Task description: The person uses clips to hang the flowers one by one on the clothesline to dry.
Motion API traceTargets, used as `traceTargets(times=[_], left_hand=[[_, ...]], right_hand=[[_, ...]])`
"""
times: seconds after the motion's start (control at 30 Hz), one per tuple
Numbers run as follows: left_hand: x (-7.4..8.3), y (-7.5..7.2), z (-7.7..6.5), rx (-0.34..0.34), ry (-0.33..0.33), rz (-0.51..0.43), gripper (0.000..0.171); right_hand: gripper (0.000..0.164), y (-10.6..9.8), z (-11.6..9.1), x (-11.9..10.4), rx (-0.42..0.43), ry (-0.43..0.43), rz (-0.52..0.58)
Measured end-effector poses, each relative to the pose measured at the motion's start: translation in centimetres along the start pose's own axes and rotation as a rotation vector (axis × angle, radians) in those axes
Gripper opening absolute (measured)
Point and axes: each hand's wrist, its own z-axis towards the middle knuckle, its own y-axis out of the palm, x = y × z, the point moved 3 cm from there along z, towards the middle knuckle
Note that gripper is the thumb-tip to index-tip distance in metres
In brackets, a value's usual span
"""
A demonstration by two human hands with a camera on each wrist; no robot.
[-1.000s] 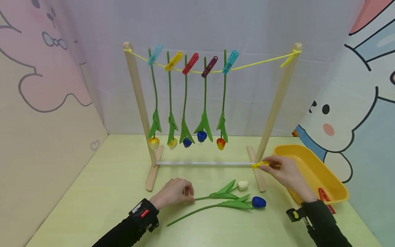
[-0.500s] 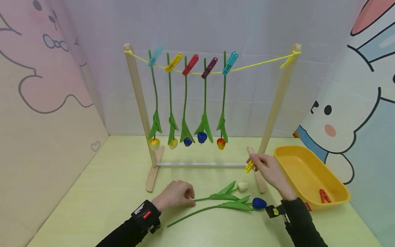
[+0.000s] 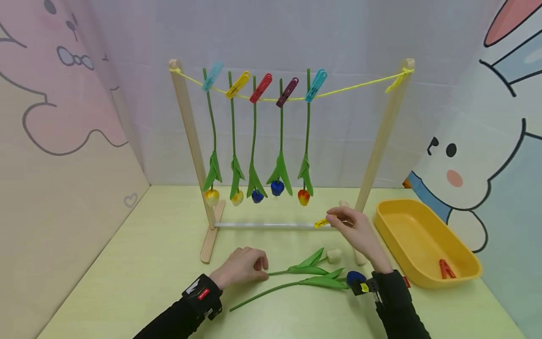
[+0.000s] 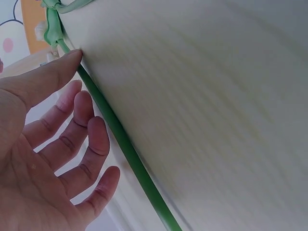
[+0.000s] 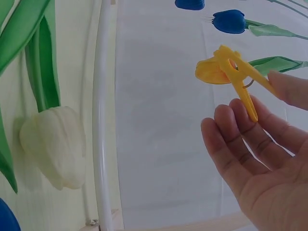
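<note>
My right hand (image 3: 353, 230) pinches a yellow clothespin (image 3: 323, 221) between thumb and fingers, in front of the white crossbar. In the right wrist view the thumb is on one handle of the clothespin (image 5: 239, 72) and fingertips are on the other. My left hand (image 3: 243, 267) is low over the table at the stem of the white tulip (image 3: 333, 256). In the left wrist view, its fingers are loosely bent and apart, and the thumb tip overlaps a green stem (image 4: 122, 137). A blue tulip (image 3: 322, 281) lies nearer, its bloom partly behind the right wrist camera.
Several tulips hang upside down from a yellow string (image 3: 355, 86), clipped by coloured clothespins (image 3: 261, 88). Wooden posts (image 3: 186, 132) carry the string, joined below by a white bar (image 3: 271, 226). A yellow tray (image 3: 415, 235) with a red clothespin (image 3: 446, 269) stands at right.
My right hand has moved left with the yellow clothespin, from beside the tray to in front of the crossbar. The clothespin has turned in the fingers. My left hand has stayed nearly in place.
</note>
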Motion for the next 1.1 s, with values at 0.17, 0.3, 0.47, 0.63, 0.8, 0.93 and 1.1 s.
traceTargets(times=[0.17,0.3,0.47,0.63,0.8,0.93,1.1], left_hand=[[0.0,0.2,0.0,-0.002,-0.005,0.004,0.013],[0.0,0.2,0.0,0.006,0.0,0.01,0.013],[0.4,0.2,0.0,0.069,0.053,0.099,0.013],[1.2,0.4,-0.2,0.182,0.091,0.265,0.014],[2.4,0.7,-0.8,0.401,0.134,0.58,0.023],[3.4,0.8,-1.2,0.515,0.136,0.778,0.021],[3.7,0.7,-1.0,0.484,0.03,0.718,0.023]], right_hand=[[0.033,0.2,0.0,0.3,0.007,0.009,0.017],[0.036,0.3,-0.1,0.6,0.031,0.016,0.056],[0.035,0.4,-0.4,1.1,0.051,0.031,0.1],[0.034,0.5,-0.5,1.2,0.033,0.031,0.106],[0.032,0.2,-0.7,1.1,0.018,0.021,0.123],[0.031,0.1,-0.8,1.0,0.025,0.009,0.135],[0.031,-0.2,-0.8,1.0,0.049,-0.011,0.124]])
